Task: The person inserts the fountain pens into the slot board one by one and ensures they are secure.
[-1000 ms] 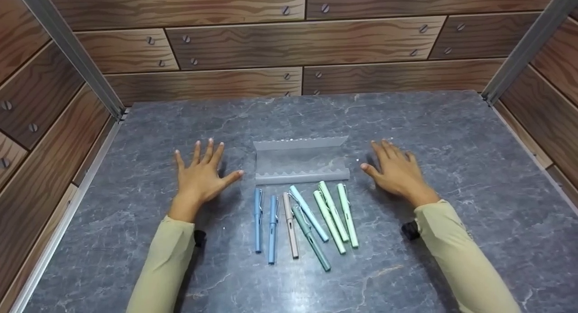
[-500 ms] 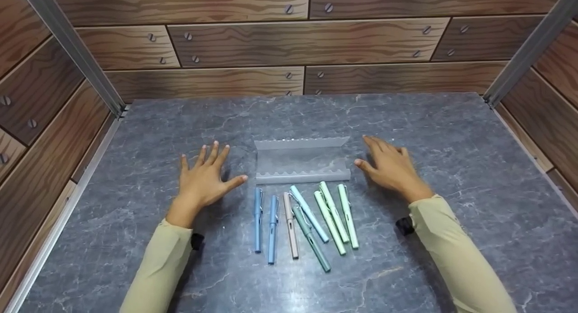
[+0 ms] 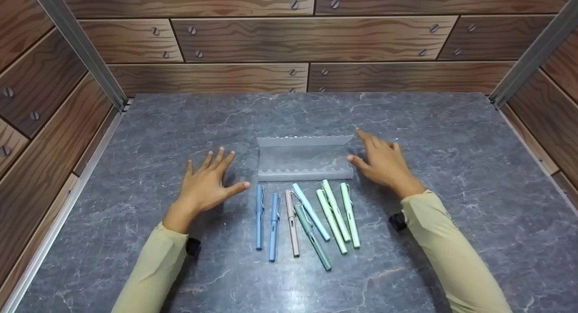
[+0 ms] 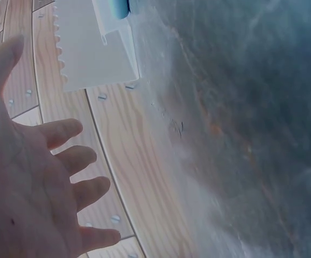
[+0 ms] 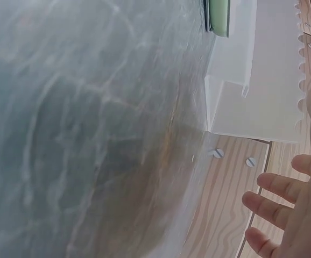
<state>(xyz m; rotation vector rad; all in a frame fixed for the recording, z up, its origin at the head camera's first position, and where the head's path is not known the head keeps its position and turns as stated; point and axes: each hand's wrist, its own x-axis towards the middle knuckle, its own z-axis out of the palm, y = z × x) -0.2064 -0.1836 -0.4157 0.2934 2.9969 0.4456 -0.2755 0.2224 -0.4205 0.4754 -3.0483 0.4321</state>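
A clear plastic pen tray (image 3: 305,175) with scalloped long edges lies on the table. My right hand (image 3: 384,165) hovers by its right end, thumb and fingers extended and apart from one another. In the right wrist view, a gap shows between those fingers (image 5: 268,208) and the tray. To the tray's left, my left hand (image 3: 204,189) has its fingers spread and holds nothing. Several capped pens lie in front of the tray: two blue pens (image 3: 273,227), a brown pen (image 3: 292,225), a light blue pen (image 3: 311,212), a dark green pen (image 3: 313,238) and three light green pens (image 3: 350,216).
The grey marbled table (image 3: 189,119) runs back to a wood-patterned wall (image 3: 289,39). Metal posts (image 3: 86,55) stand at both far corners. Each wrist bears a small black device (image 3: 193,246).
My right hand has moved left, close to the tray's right end. The left hand has shifted slightly right and nearer. The pens and tray stay put; the view tilts a little.
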